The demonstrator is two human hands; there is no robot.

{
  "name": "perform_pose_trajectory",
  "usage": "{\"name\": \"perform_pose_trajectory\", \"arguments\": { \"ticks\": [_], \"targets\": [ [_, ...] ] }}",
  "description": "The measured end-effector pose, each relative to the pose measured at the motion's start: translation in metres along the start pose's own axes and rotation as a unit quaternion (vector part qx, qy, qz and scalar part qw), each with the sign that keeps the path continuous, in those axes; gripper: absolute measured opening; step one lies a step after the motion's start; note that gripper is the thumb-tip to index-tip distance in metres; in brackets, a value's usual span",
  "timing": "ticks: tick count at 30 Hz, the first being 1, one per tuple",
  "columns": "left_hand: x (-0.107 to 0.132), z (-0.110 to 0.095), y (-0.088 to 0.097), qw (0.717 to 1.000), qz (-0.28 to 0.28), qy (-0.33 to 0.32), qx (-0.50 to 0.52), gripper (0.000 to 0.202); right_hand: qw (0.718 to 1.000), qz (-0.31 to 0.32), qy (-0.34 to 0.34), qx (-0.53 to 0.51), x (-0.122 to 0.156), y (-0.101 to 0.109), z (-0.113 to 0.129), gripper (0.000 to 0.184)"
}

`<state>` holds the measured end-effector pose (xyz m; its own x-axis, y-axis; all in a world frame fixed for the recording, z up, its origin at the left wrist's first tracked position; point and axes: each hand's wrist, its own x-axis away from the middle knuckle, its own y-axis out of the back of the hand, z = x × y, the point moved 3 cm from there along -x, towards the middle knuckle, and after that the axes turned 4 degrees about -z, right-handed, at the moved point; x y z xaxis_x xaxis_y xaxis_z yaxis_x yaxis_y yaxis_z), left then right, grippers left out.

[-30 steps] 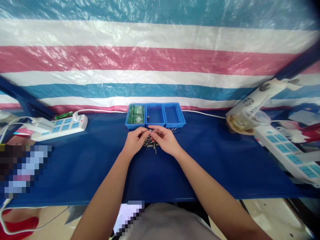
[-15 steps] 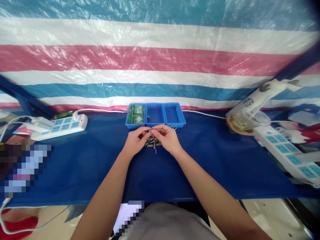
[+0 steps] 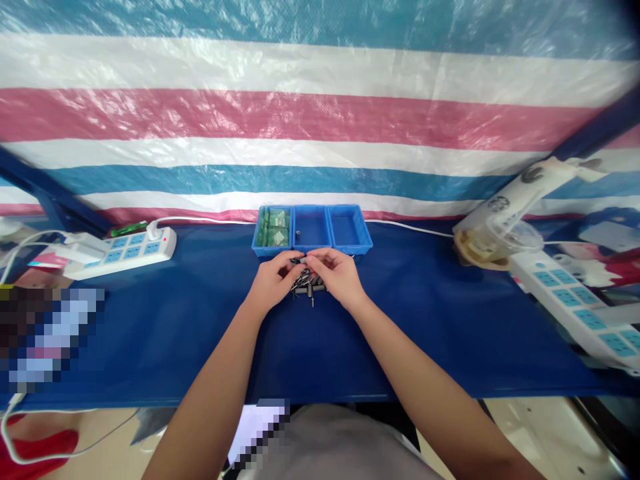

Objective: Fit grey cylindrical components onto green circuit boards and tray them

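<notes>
Both my hands meet over the middle of the blue table, just in front of the blue bins. Between my fingertips is a small dark metal part [image 3: 299, 261], too small to name exactly. My left hand [image 3: 271, 283] pinches its left end, and my right hand [image 3: 339, 277] pinches its right end. Below the fingers lies a pile of small metal parts [image 3: 303, 283], some of them thin and rod-like, partly hidden by my hands. One grey piece with a thin pin [image 3: 311, 293] sticks out of the pile toward me.
The left blue bin [image 3: 256, 248] holds green packets. A small dark piece sits in the middle bin [image 3: 313, 223], beside the right bin [image 3: 349, 224]. Power strips [image 3: 123, 253] stand at both sides. A plastic cup [image 3: 515, 235] is at the right.
My fingertips have parted slightly, so more of the small dark part between them shows. The pile beneath is a little more visible; both hands stay in nearly the same place.
</notes>
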<state>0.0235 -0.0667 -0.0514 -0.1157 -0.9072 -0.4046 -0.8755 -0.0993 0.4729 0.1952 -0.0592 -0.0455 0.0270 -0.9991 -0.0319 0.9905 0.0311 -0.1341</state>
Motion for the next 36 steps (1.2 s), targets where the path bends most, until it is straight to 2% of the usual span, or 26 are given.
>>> {"name": "perform_pose_trajectory", "arguments": {
  "ticks": [3,11,14,21,36],
  "targets": [
    [0.000,0.002,0.000,1.000,0.004,-0.004,0.011,0.024,1.000,-0.001,0.000,0.002,0.000,-0.001,0.000,0.036],
    [0.001,0.006,0.001,0.999,0.037,0.006,0.017,0.031,0.999,0.014,0.032,0.020,0.002,-0.003,0.002,0.033],
    [0.002,0.005,0.002,0.999,0.038,0.010,0.029,0.035,0.999,0.021,0.023,0.013,0.002,-0.003,0.002,0.033],
    [0.001,0.005,-0.001,1.000,0.018,0.000,0.026,0.027,1.000,0.001,0.002,0.001,0.001,-0.001,0.002,0.034],
    [0.002,0.002,0.003,0.999,0.038,-0.002,0.001,0.030,0.999,0.023,0.005,0.047,0.000,-0.001,0.010,0.038]
  ]
}}
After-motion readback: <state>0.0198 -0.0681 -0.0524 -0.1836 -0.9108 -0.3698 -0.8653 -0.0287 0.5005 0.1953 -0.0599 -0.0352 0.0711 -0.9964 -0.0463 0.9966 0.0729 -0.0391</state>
